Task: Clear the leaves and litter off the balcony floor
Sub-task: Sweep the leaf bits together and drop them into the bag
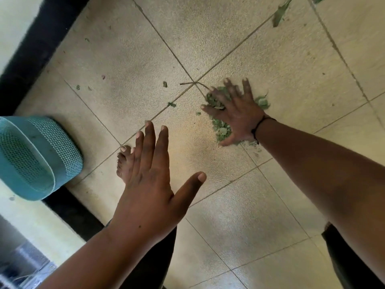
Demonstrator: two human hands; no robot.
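Observation:
A small heap of torn green leaves [222,130] lies on the beige tiled balcony floor [125,59]. My right hand [235,113] lies flat on the heap with fingers spread, covering most of it. My left hand [150,180] hovers above the floor to the left of the heap, fingers straight and thumb out, holding nothing. A thin twig [193,84] lies just beyond the heap at the tile joint. Small leaf scraps [171,104] dot the tiles to the left. A larger leaf [280,13] lies far off at the top right.
A teal perforated basket [35,157] stands at the left, by a black skirting edge [37,44]. My bare foot [125,163] is on the tiles partly under the left hand. Dark trouser legs show at the bottom.

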